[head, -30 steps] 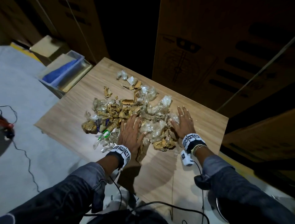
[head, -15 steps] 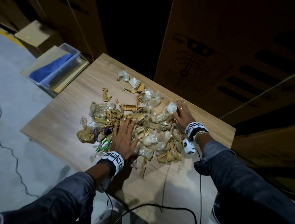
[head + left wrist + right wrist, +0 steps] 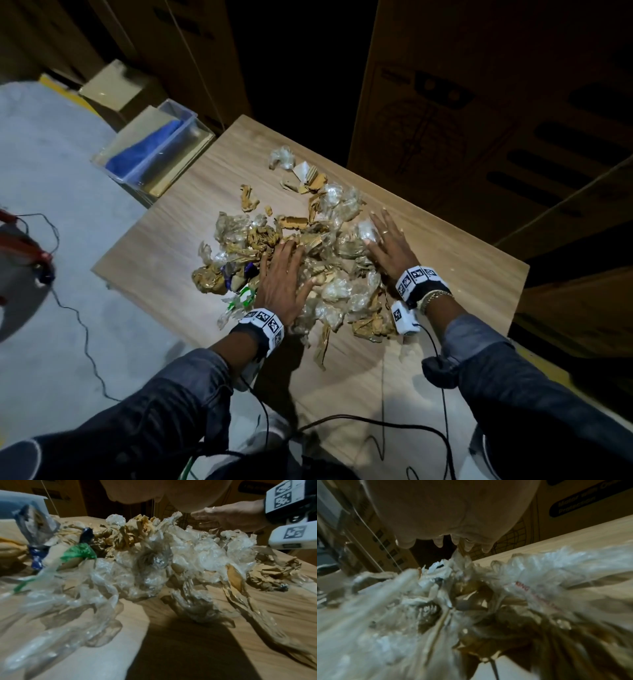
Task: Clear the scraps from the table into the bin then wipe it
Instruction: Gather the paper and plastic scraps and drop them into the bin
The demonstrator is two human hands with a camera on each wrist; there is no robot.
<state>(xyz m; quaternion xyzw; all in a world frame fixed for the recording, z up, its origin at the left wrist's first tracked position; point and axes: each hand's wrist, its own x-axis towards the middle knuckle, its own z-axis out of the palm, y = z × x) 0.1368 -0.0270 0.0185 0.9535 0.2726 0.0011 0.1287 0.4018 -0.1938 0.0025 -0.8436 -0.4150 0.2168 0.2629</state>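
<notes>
A heap of scraps (image 3: pixel 308 260), crumpled clear plastic and torn brown paper, covers the middle of the wooden table (image 3: pixel 178 246). My left hand (image 3: pixel 284 274) lies flat on the heap's near left part with fingers spread. At the heap's right side my right hand (image 3: pixel 387 240) rests on the scraps, fingers straight and pointing away. The left wrist view shows the scraps (image 3: pixel 154 555) close up with the right hand (image 3: pixel 228 516) behind them. In the right wrist view the straight fingers (image 3: pixel 467 545) hover over blurred plastic scraps (image 3: pixel 436 601).
A clear plastic bin (image 3: pixel 154 150) holding a blue cloth (image 3: pixel 147 150) stands on the floor off the table's far left corner. Big cardboard boxes (image 3: pixel 479 120) rise behind the table. Cables (image 3: pixel 78 318) trail over the grey floor at the left and across my lap.
The right hand has slid further away along the heap's right side, then stayed there. The left hand stays flat on the heap. My head view has shifted.
</notes>
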